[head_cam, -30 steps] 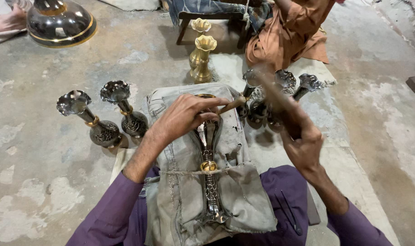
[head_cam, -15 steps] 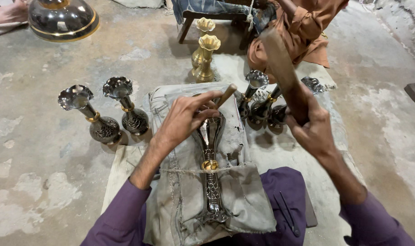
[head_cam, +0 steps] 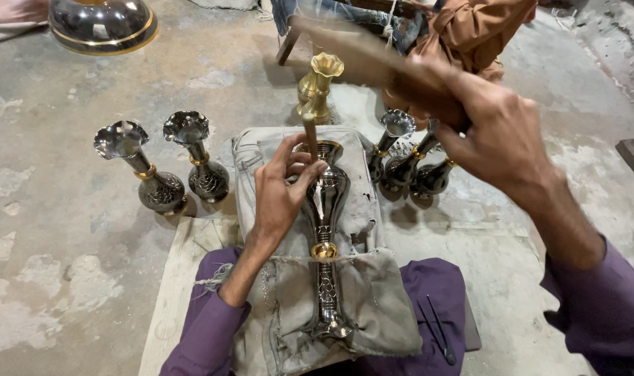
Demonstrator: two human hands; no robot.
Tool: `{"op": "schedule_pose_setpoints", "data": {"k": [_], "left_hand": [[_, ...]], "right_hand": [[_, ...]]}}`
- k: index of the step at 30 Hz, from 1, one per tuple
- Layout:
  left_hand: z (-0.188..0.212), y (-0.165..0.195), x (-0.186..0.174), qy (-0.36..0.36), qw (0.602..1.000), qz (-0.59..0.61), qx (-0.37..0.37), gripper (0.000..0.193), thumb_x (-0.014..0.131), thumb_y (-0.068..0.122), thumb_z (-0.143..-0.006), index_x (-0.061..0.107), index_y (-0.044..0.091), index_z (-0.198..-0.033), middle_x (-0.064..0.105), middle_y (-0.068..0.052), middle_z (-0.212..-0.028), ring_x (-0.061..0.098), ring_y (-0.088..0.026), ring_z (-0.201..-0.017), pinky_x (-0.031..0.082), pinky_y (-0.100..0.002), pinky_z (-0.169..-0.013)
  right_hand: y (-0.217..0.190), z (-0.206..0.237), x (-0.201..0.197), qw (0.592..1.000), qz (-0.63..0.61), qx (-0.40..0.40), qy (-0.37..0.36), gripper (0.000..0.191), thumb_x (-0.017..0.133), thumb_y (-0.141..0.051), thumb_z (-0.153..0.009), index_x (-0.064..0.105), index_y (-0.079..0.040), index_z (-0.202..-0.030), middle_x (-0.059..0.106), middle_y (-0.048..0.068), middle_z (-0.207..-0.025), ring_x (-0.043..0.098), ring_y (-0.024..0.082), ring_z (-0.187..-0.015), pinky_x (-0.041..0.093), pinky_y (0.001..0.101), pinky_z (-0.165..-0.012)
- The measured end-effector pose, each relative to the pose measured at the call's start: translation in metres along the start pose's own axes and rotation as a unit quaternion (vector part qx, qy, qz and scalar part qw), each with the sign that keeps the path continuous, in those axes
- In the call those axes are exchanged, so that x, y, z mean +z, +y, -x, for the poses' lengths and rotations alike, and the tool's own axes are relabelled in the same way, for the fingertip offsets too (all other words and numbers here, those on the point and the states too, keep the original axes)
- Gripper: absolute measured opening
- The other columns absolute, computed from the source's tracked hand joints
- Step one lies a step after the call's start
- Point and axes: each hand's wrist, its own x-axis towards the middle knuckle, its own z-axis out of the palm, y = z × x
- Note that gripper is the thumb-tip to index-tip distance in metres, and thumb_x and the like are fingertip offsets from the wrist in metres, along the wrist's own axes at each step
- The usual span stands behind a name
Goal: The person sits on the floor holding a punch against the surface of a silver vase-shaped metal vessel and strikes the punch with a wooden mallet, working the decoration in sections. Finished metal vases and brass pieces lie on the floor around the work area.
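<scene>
Two hands on one vase (head_cam: 325, 230), punch (head_cam: 309, 132) set, mallet (head_cam: 359, 52) raised.

Your left hand (head_cam: 279, 195) pinches the punch upright between thumb and fingertips, tip on the vase's upper body; the vase lies lengthwise on the grey cloth (head_cam: 373, 306) over your lap. Your right hand (head_cam: 484, 132) is fisted round the mallet handle, blurred, up high. My read: keep the punch square to the curved wall and brace the left heel on the cloth, or the tip skids on the polished metal. Two dark vases (head_cam: 157, 167) stand left, three more (head_cam: 407, 163) close right under the mallet's swing, a brass one (head_cam: 317, 87) just beyond the punch. Those right-hand three look easiest to clip. Another person in orange (head_cam: 470, 31) sits beyond.
</scene>
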Motion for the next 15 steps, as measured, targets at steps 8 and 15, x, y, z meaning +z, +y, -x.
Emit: {"op": "schedule_pose_setpoints", "data": {"k": [8, 15], "left_hand": [[0.009, -0.006, 0.006, 0.05, 0.998, 0.03, -0.017, 0.045, 0.075, 0.016, -0.095, 0.057, 0.006, -0.135, 0.079, -0.012, -0.097, 0.082, -0.02, -0.086, 0.069, -0.032, -0.068], [0.014, -0.003, 0.006, 0.076, 0.995, 0.043, -0.038, 0.048, 0.078, 0.013, -0.093, 0.055, 0.004, -0.134, 0.077, -0.013, -0.099, 0.081, -0.018, -0.089, 0.069, -0.028, -0.07]], "right_hand": [[-0.03, -0.035, -0.021, 0.985, 0.152, -0.066, -0.053, 0.059, 0.063, -0.029, -0.1, 0.049, -0.034, -0.157, 0.074, 0.002, -0.098, 0.063, 0.014, -0.063, 0.05, 0.0333, -0.055], [-0.05, -0.043, -0.027, 0.977, 0.188, -0.073, -0.063, 0.067, 0.06, -0.02, -0.096, 0.044, -0.034, -0.16, 0.072, 0.001, -0.091, 0.061, 0.015, -0.059, 0.046, 0.0345, -0.054]]}}
